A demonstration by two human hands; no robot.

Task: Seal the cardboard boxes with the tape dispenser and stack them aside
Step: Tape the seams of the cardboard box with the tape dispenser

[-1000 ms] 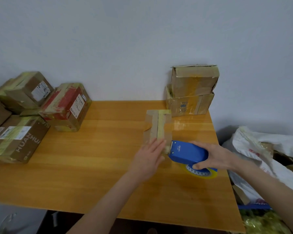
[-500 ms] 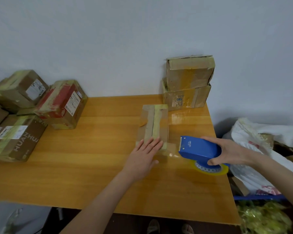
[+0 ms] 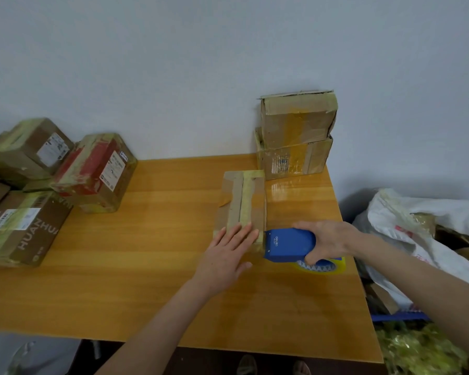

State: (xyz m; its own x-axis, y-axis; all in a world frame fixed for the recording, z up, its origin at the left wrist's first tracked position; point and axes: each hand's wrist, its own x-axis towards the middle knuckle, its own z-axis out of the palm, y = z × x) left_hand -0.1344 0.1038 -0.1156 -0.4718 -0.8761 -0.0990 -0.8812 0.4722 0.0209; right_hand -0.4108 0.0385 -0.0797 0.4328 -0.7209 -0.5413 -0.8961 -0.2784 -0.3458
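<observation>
1. Left hand (image 3: pixel 228 253): lying flat, fingers straight and close together, pressing down the near end of the cardboard box (image 3: pixel 251 201), which is stretching ahead of its fingertips.
2. Right hand (image 3: pixel 328 242): wrapping around the blue tape dispenser (image 3: pixel 287 246), whose front edge is touching the box's near right corner, just beside the left fingertips.
3. Long axis: the box and its seam (image 3: pixel 240 196) are running straight away from both hands, so any coming stroke is likely heading forward along it.

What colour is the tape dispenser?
Blue, with a yellow tape roll; head view shows the dispenser best.
</observation>
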